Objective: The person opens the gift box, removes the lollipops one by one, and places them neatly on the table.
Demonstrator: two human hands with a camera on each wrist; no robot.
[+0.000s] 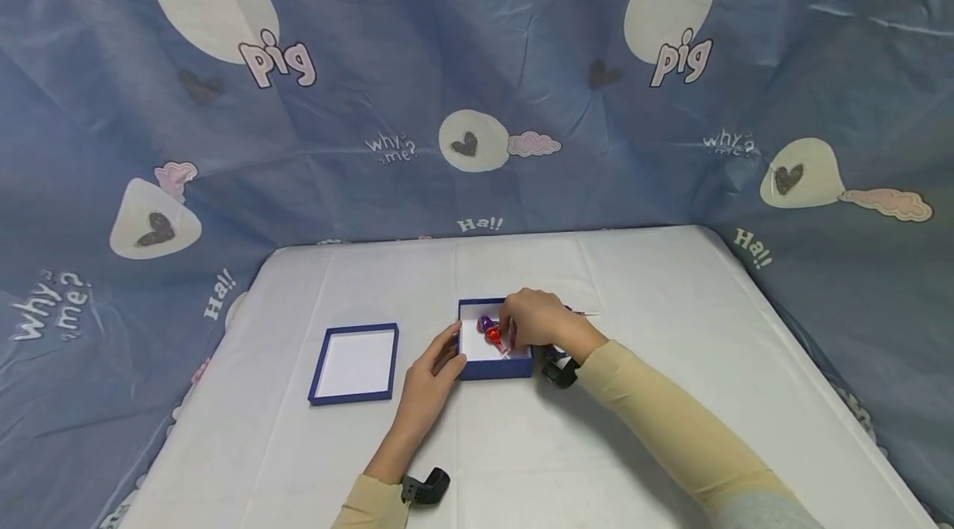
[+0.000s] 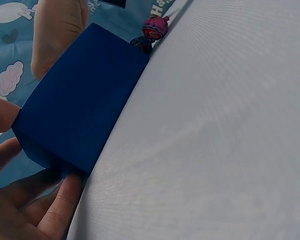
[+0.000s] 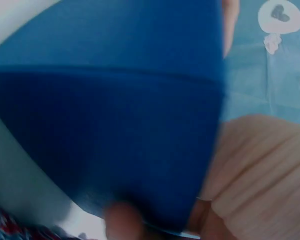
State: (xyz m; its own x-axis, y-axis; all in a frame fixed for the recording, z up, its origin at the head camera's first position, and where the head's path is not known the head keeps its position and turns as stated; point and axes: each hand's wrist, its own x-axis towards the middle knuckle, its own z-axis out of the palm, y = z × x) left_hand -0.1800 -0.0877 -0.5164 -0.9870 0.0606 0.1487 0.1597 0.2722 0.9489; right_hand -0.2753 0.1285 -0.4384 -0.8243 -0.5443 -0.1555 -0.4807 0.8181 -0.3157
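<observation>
An open blue box with a white inside stands on the table. My left hand grips its front left corner, thumb at the front and fingers along the left wall. In the left wrist view the box's blue front wall shows plainly. My right hand reaches over the right wall with its fingers bent down inside, pinching a reddish lollipop that they mostly cover. Beside those fingertips lie a purple lollipop and a red lollipop. The right wrist view is mostly filled by the box's blue side.
A shallow blue lid with a white inside lies to the left of the box. More lollipops lie right of the box, partly hidden by my right arm; a pink lollipop shows in the left wrist view. A patterned blue cloth hangs behind the table.
</observation>
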